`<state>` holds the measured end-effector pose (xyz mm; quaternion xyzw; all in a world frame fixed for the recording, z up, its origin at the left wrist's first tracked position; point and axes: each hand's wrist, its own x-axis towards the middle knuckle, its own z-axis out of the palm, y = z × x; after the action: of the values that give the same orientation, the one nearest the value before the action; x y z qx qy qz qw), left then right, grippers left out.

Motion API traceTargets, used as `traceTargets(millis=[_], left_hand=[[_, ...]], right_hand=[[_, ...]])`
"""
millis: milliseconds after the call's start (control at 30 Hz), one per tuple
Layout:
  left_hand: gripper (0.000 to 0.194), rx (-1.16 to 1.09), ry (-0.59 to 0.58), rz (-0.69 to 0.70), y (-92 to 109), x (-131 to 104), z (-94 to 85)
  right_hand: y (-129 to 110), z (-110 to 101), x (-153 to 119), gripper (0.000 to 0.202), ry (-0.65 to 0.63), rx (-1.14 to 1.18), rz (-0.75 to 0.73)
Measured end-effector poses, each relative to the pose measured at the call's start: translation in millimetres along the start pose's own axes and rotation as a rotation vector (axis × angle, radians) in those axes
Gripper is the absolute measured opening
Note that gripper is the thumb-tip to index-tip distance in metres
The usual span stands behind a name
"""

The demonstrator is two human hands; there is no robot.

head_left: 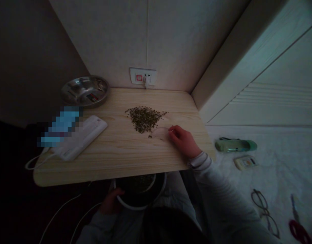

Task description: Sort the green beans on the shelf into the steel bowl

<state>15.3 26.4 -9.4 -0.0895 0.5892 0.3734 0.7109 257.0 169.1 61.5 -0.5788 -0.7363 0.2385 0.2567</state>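
At the left of the frame, a white cable [31, 168] loops beside the light wooden table [115, 156]. A pixelated blue-screened device [60, 127] lies at the table's left end, against a long white block [86, 137]. Above them, in the upper left, a shiny metal bowl [85, 91] sits at the table's back corner, a dark label on its inner side.

Below the table's front edge, at lower left of centre, the left hand [111, 201] has its fingers closed on the side of a white-rimmed container [139, 207]. Small greenish grains show dimly inside; the rest is too dark to tell.

Near the centre of the frame, a loose heap of small dark green grains [144, 118] is spread on the tabletop, with a few strays around it. Behind it, a plug [146, 82] is in the wall socket [135, 72]. Just right of the heap's lower edge, the right hand [182, 139] has its fingers bent and nearly together, pinching the edge of a clear, thin-rimmed round piece [159, 133].

On the white cloth [227, 183] at the right lie a green bottle [234, 145], a small pale packet [245, 162] below it, then eyeglasses [265, 212] and red-handled scissors [299, 230] in the lower right.
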Motion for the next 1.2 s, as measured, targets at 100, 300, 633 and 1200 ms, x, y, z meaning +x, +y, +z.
traceTargets(millis=[100,300,633,1200], left_hand=[[0.026,-0.009,-0.015,-0.004,0.5,-0.3,-0.7],[0.026,-0.026,-0.014,-0.008,-0.4,-0.1,-1.6],[0.015,-0.022,0.016,0.047,-2.0,-3.9,1.1],[0.031,-0.084,-0.044,0.077,-6.2,3.8,-5.5]], right_hand=[[-4.5,2.0,-7.5,0.018,-0.044,0.029,-0.031],[-4.9,-0.6,-17.4,0.018,-0.034,0.106,-0.002],[-18.9,8.9,-20.9,0.017,-0.038,0.121,-0.03],[-37.0,24.1,-38.5,0.015,-0.174,0.079,-0.096]])
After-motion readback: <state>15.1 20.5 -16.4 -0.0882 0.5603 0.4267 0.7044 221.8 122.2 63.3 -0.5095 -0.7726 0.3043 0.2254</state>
